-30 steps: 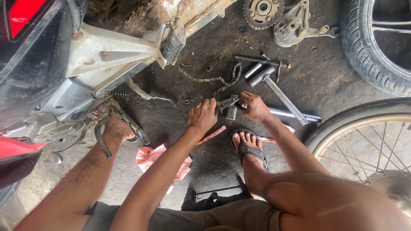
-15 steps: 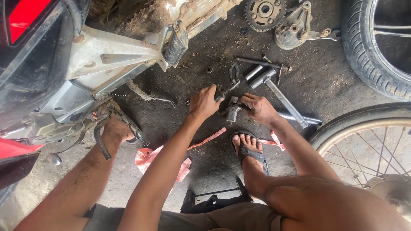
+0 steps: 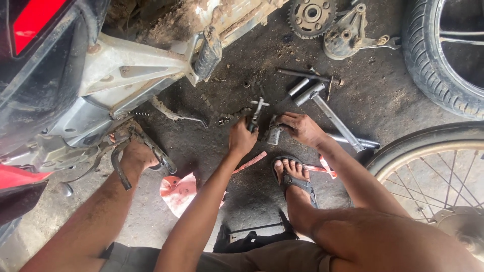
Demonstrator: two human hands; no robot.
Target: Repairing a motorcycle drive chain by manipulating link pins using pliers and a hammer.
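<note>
Taking the sandalled foot [image 3: 292,177] as landmark: the sprocket [image 3: 311,15] lies far beyond it, the spoked wheel [image 3: 433,171] right, the motorcycle frame [image 3: 121,75] left, and what seems a chain [image 3: 222,113] just beyond-left.

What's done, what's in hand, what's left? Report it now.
Done: spoked wheel is off the motorbike; sprocket and chain lie on the floor. In hand: left hand grips a metal tool, right hand holds a small metal part. Left: nothing looks refitted; parts lie scattered.
</note>
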